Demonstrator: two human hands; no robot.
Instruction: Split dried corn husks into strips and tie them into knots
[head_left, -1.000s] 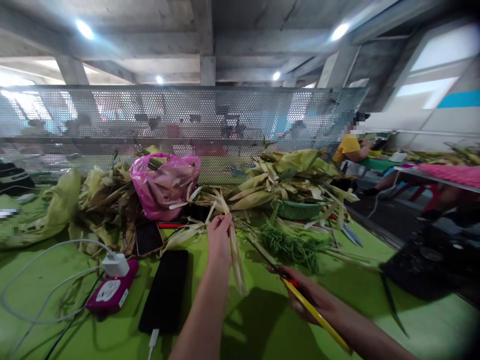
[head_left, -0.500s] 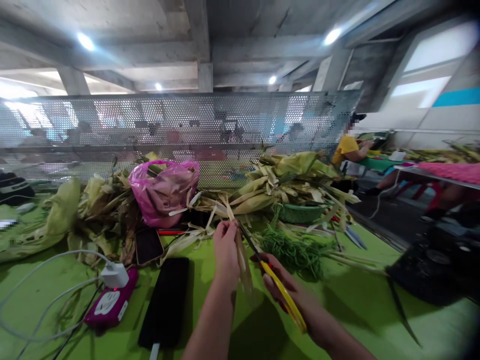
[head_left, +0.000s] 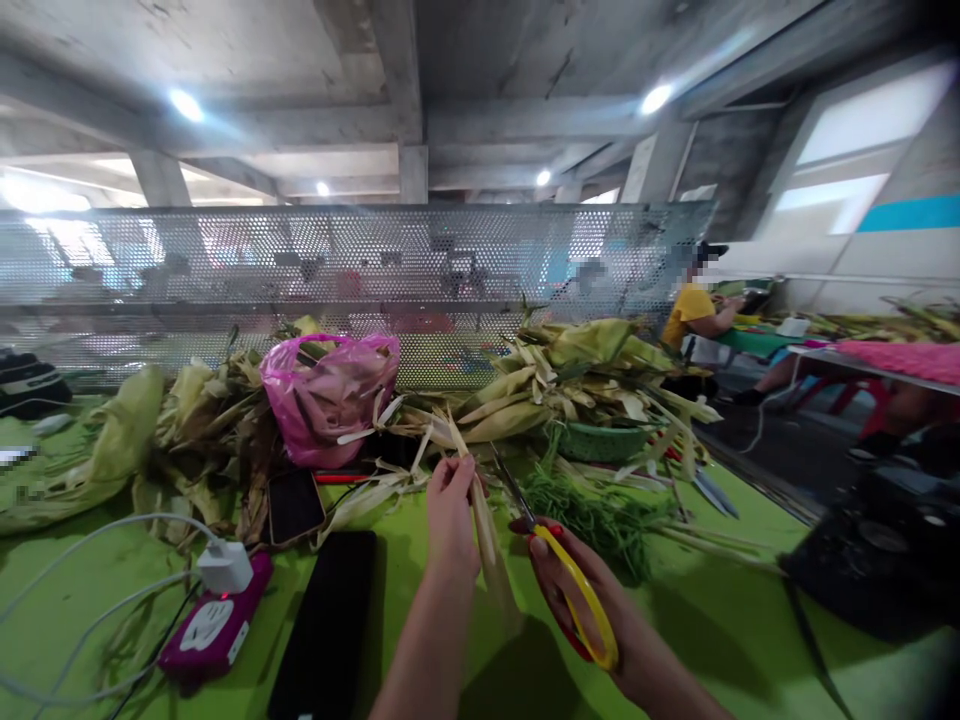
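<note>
Pinched in my left hand (head_left: 452,510) is a pale dry corn husk strip (head_left: 489,540), one end pointing up past my fingers and the other hanging down over the table. My right hand (head_left: 577,580) is closed on a pair of scissors (head_left: 581,590) with yellow and red handles. Their dark blades point up and left, just right of the strip and apart from it. Beyond my right hand lies a tangle of green strands (head_left: 592,510). A heap of corn husks (head_left: 570,375) rises behind it, partly over a green basket (head_left: 604,442).
On the green table (head_left: 420,640) are a pink plastic bag (head_left: 330,400), a large black phone (head_left: 326,630), a smaller phone (head_left: 296,505) and a purple power strip (head_left: 214,620) with a white charger. A black bag (head_left: 877,560) sits right. A person in yellow (head_left: 691,310) sits beyond.
The scissors have moved slightly right, away from the husk strip, and their handles have spread apart. My left hand still pinches the strip. The whole view has shifted slightly.
</note>
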